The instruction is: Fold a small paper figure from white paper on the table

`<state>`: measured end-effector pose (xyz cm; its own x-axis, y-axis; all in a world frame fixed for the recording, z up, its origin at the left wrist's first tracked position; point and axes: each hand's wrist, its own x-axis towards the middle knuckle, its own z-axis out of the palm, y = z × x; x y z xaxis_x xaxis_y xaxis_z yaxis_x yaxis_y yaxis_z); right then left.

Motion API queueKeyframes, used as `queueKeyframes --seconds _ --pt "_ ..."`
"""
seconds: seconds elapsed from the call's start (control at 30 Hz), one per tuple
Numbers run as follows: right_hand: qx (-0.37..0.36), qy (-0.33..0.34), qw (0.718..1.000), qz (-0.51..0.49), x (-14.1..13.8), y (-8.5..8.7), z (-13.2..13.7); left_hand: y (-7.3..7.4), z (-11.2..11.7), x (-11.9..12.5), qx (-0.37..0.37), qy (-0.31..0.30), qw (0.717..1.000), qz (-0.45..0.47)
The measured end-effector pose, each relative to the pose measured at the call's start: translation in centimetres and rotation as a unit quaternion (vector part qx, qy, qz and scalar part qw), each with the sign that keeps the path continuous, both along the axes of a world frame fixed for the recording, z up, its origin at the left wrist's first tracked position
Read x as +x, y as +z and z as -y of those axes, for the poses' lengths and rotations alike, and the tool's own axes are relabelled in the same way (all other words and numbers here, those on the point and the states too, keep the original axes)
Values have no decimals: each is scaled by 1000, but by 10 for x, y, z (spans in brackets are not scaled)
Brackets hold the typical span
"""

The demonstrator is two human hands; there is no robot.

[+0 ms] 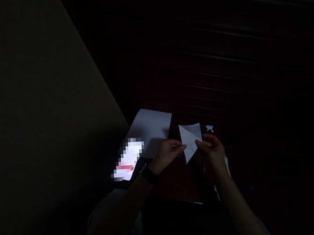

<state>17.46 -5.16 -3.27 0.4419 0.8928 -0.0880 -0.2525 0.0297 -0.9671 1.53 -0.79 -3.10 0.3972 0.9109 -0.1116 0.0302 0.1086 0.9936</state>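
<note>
Between my two hands is a small folded sheet of white paper (pixel 189 138), held above the dark table. A diagonal fold line crosses it, and its lower end comes to a point. My left hand (pixel 170 151) pinches the paper's left edge between thumb and fingers; a dark watch sits on that wrist. On the other side, my right hand (pixel 212 147) grips the right edge, its thumb on the front face and the fingers behind. A larger white sheet (pixel 154 126) lies flat on the table to the left.
A glowing phone screen (pixel 129 160), blurred out, is left of my left hand. Small torn paper scraps (pixel 209 128) lie beyond my right hand. The reddish-brown table (pixel 177 190) has its front edge near me. A pale wall (pixel 51 85) rises on the left; the room is very dark.
</note>
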Motion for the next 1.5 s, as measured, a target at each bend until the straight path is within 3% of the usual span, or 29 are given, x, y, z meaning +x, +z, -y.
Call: queueKeyframes --seconds 0.27,0.43,0.57,0.67,0.8,1.5 --pt "-5 26 996 81 3 3 0 4 7 -4 -51 -142 988 25" --pt "-23 88 993 79 3 8 1 -1 8 0 -29 -94 994 42" --pt "-90 162 977 103 4 8 4 2 5 -1 -41 -27 998 43" --pt "-136 202 968 54 5 6 4 4 3 -3 -63 2 996 58" --pt "-173 228 957 40 8 3 4 4 3 -5 -84 -5 994 74" --pt "-158 260 946 114 13 0 2 6 0 -5 -64 -4 997 39"
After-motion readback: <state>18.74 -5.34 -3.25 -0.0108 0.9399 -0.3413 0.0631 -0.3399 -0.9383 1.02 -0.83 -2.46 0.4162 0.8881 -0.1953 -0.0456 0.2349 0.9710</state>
